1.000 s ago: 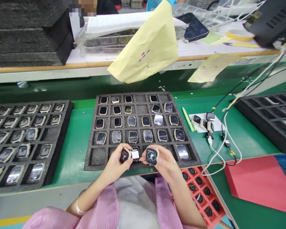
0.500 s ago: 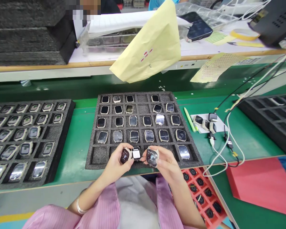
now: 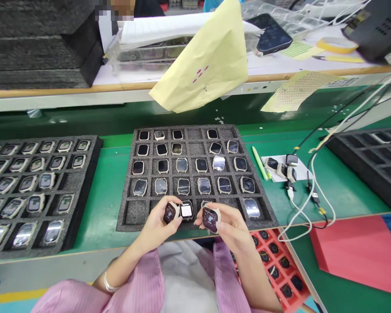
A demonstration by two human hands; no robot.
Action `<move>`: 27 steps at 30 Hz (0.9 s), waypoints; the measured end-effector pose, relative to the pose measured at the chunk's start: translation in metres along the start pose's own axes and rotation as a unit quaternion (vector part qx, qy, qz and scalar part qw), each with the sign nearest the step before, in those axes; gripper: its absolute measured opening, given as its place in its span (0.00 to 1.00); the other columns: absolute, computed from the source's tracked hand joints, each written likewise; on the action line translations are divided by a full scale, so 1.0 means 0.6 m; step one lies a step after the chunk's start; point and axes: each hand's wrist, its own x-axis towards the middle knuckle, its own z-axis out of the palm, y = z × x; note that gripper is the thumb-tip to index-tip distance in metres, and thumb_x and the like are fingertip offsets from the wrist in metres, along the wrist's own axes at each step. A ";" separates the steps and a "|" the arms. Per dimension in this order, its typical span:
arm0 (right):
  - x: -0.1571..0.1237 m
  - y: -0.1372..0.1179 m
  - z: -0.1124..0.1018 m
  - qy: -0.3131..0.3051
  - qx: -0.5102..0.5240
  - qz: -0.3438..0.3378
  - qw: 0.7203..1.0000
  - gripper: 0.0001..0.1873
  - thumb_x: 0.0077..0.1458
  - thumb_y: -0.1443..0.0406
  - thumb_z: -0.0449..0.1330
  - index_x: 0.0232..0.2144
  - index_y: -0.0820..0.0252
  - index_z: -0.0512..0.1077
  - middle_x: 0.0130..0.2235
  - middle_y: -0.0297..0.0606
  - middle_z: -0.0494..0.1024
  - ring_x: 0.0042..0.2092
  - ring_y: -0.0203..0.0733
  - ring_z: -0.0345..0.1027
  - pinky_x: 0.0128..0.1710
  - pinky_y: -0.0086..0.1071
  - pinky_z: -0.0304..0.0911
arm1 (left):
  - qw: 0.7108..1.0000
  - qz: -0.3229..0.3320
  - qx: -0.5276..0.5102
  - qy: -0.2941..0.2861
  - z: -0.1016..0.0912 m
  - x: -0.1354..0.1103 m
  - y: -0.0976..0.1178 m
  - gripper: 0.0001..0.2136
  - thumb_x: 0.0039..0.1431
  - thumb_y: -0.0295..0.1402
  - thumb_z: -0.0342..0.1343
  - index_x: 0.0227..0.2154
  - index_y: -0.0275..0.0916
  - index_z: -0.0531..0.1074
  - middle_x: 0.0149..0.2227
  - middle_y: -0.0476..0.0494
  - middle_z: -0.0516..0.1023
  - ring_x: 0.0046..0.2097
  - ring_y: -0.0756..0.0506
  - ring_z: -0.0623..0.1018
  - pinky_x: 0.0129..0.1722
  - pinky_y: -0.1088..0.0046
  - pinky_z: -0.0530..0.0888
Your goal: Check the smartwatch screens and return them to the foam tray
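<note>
My left hand [image 3: 161, 219] is closed on a strapless smartwatch [image 3: 171, 212] with a light case, its dark screen facing up. In my right hand [image 3: 230, 221], thumb and fingers grip a second smartwatch [image 3: 210, 218], tilted, with faint marks lit on its screen. Between the two hands a watch with a lit white screen [image 3: 186, 210] sits in the front row of the black foam tray [image 3: 137, 212]. Part of another watch shows behind the one in my right hand. Both hands are over the tray's front edge, and several dark-screened watches fill the rows beyond.
More foam trays of watches stand at the left [image 3: 81, 191] and far right [image 3: 361, 167]. A green pen [image 3: 260, 161] and several watches on white paper lie beside charging cables [image 3: 313, 174]. A red tray [image 3: 276, 261] is below the bench edge. Yellow paper [image 3: 205, 61] hangs from the shelf.
My right hand has shifted slightly right and down, turning its watch so that the screen glare is gone and part of a watch behind shows. The left hand stays almost still.
</note>
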 end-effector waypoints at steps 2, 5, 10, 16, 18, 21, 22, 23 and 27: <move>0.001 0.001 0.000 0.000 -0.001 -0.004 1.000 0.18 0.50 0.63 0.67 0.45 0.53 0.76 0.39 0.41 0.81 0.40 0.48 0.76 0.39 0.38 0.70 | 1.000 0.002 0.007 0.000 -0.001 0.002 -0.001 0.14 0.56 0.24 0.53 0.46 0.39 0.63 0.27 0.55 0.62 0.25 0.54 0.62 0.26 0.78 0.60; 0.002 0.002 -0.001 -0.002 -0.011 0.002 1.000 0.18 0.50 0.62 0.67 0.45 0.54 0.76 0.38 0.41 0.81 0.39 0.47 0.75 0.39 0.38 0.70 | 1.000 0.001 0.024 0.004 -0.002 0.005 -0.001 0.13 0.55 0.25 0.53 0.44 0.38 0.64 0.29 0.53 0.63 0.26 0.54 0.63 0.27 0.78 0.61; 0.003 0.001 0.000 0.020 -0.026 0.013 0.999 0.19 0.49 0.62 0.68 0.45 0.55 0.76 0.37 0.41 0.81 0.38 0.48 0.75 0.38 0.39 0.71 | 0.999 -0.007 0.023 0.022 -0.002 0.006 0.001 0.14 0.56 0.27 0.54 0.45 0.39 0.64 0.29 0.54 0.64 0.24 0.54 0.62 0.25 0.78 0.61; 0.005 0.002 -0.002 0.041 -0.023 0.014 0.999 0.19 0.48 0.62 0.68 0.44 0.57 0.77 0.37 0.42 0.80 0.37 0.49 0.75 0.37 0.40 0.71 | 1.000 -0.016 0.012 0.022 -0.005 0.005 -0.004 0.14 0.57 0.30 0.54 0.46 0.39 0.63 0.26 0.55 0.62 0.21 0.55 0.62 0.21 0.80 0.60; 0.005 0.001 -0.003 0.040 -0.019 0.009 0.999 0.19 0.48 0.63 0.68 0.44 0.56 0.77 0.38 0.42 0.80 0.38 0.48 0.75 0.37 0.38 0.70 | 1.000 -0.015 0.010 0.022 -0.005 0.005 -0.005 0.13 0.57 0.29 0.54 0.46 0.39 0.63 0.26 0.55 0.62 0.21 0.56 0.62 0.20 0.80 0.60; 0.002 -0.002 -0.002 0.038 -0.022 0.007 0.999 0.18 0.48 0.64 0.68 0.44 0.55 0.77 0.38 0.41 0.80 0.38 0.47 0.75 0.38 0.38 0.70 | 0.999 -0.008 0.016 0.027 -0.005 0.005 -0.004 0.12 0.57 0.27 0.54 0.44 0.39 0.64 0.27 0.55 0.62 0.21 0.56 0.62 0.21 0.81 0.61; 0.001 -0.004 -0.001 0.040 -0.025 0.005 0.999 0.18 0.48 0.64 0.68 0.44 0.55 0.77 0.38 0.41 0.80 0.38 0.47 0.75 0.38 0.39 0.70 | 0.999 -0.009 0.014 0.032 -0.004 0.005 -0.003 0.12 0.57 0.27 0.54 0.44 0.39 0.63 0.27 0.55 0.62 0.22 0.56 0.62 0.22 0.81 0.61; -0.001 -0.006 -0.001 0.042 -0.029 0.003 0.999 0.18 0.48 0.63 0.68 0.44 0.55 0.77 0.38 0.42 0.80 0.38 0.48 0.75 0.38 0.39 0.70 | 0.999 -0.009 0.008 0.037 -0.004 0.005 -0.002 0.13 0.57 0.28 0.54 0.45 0.39 0.63 0.26 0.55 0.62 0.21 0.56 0.63 0.21 0.81 0.61; -0.010 -0.016 0.002 0.035 -0.044 -0.010 0.998 0.19 0.48 0.60 0.68 0.45 0.54 0.76 0.38 0.42 0.80 0.39 0.50 0.75 0.39 0.42 0.70 | 0.998 0.005 -0.008 0.058 -0.005 0.002 0.002 0.14 0.56 0.30 0.55 0.45 0.39 0.63 0.26 0.55 0.62 0.20 0.55 0.63 0.19 0.80 0.61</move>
